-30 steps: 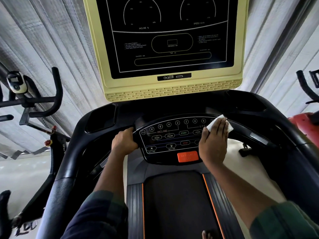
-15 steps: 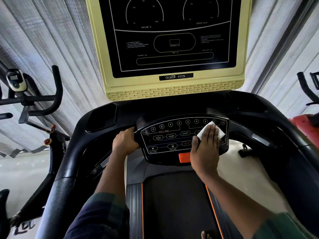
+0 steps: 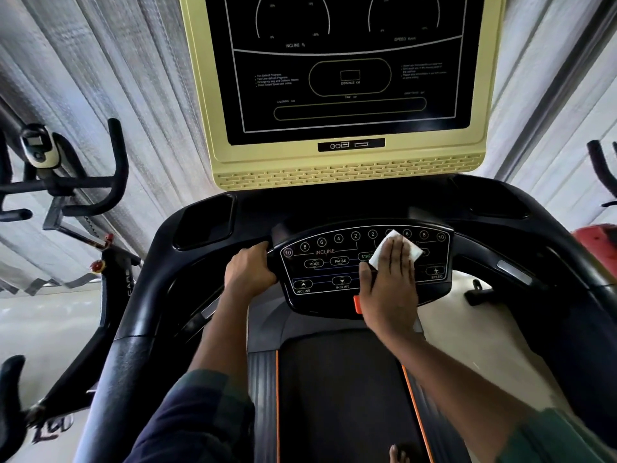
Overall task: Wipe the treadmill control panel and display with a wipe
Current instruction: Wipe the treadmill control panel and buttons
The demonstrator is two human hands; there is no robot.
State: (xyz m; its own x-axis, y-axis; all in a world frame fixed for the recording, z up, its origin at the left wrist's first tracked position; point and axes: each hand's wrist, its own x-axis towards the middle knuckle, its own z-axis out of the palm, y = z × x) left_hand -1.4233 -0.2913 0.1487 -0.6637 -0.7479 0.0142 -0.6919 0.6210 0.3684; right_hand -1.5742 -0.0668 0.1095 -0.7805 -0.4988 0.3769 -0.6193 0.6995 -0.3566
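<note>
**While right grip flattens the wipe on the control panel, left grip clamps the bar**

Head view:
- Right grip (image 3: 389,289): fingers straight, palm down, pressing a white wipe (image 3: 414,251) flat onto the control panel (image 3: 320,272). Nothing clenched, just flat pressure.
- Wipe sits centre-right on the panel, over the right part of the START key and under the speed number row. White corners show past the fingertips and beside the thumb.
- Left grip (image 3: 248,272): fingers curled around the black bar (image 3: 197,315) right at the panel's left edge.
- Panel surface: glossy black, white outlined keys. MODE, PAUSE and two INCLINE arrows are readable, plus a SPEED plus key on the right. Orange key (image 3: 357,304) at the lower edge is mostly hidden by the right grip.
- Display (image 3: 347,61): dark, unlit, in a pale yellow bezel (image 3: 347,168) with a slotted grille, well above the wipe and not touched.
- Belt (image 3: 340,396): dark with orange edge stripes. Bare toes (image 3: 395,454) at the bottom edge.
- Room: ribbed pale wall (image 3: 100,78), pale floor (image 3: 43,329), black exercise bike (image 3: 113,182) on the left, red machine (image 3: 597,242) at the right edge.
</note>
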